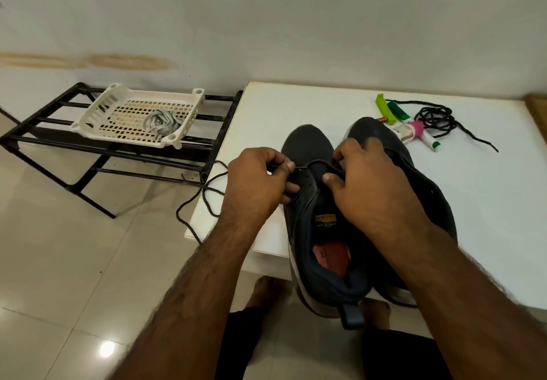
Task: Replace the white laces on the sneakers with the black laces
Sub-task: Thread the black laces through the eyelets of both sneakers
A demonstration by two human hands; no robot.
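Our left hand point(260, 178) pinches the black lace point(204, 193) just left of the near sneaker point(313, 202); our right hand point(367, 178) curls over the eyelets opposite, probably pinching the lace there, though the fingers hide it. The slack trails off the table edge point(225, 130) below the left hand, so a snag or tug could pull it back out. The sneaker runs lengthwise away from us, toe pointing beyond both hands, heel overhanging.
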